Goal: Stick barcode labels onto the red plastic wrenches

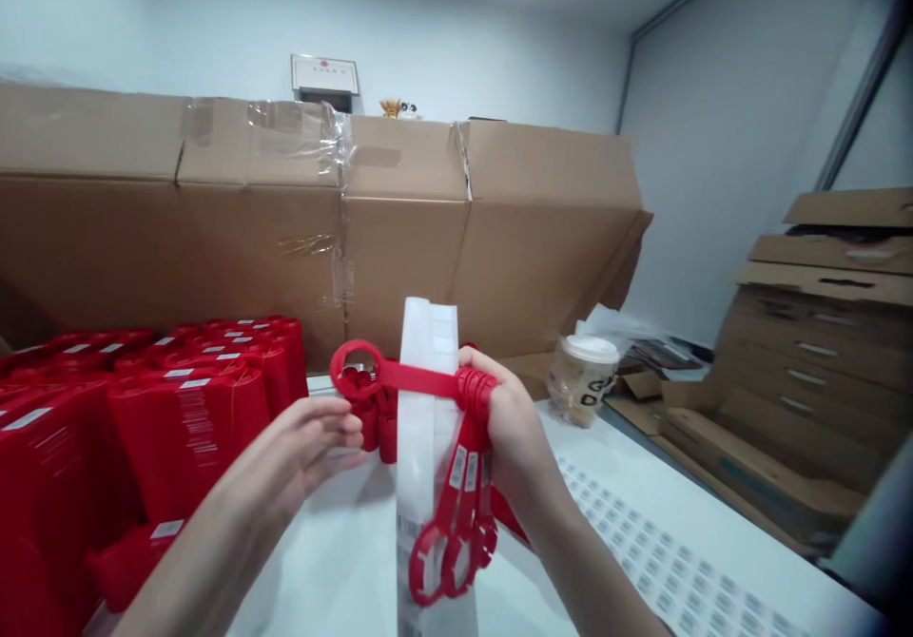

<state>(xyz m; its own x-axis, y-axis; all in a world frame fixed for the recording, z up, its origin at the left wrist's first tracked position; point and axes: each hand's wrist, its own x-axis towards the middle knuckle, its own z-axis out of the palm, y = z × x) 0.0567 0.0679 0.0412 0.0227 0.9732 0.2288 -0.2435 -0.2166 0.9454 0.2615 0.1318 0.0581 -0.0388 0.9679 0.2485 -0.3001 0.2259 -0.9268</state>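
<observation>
My right hand (512,420) is closed around a bunch of red ring-ended straps (467,485). Several of them hang down with rings at the bottom, and small white labels are stuck on their stems. One red strap (420,379) points left from the fist, its round ring at the far end. Just below that ring is my left hand (320,442), fingers stretched out and holding nothing. Behind the straps stands a tall white strip of label sheet (416,447), partly curled; whether my right hand also grips it I cannot tell.
Rows of red bundles with white labels (192,418) fill the left side. A sheet of small printed labels (663,551) lies on the white table (314,561) at right. Behind are a lidded tub in plastic (586,376), large cardboard boxes (399,247) and stacked cartons (806,361).
</observation>
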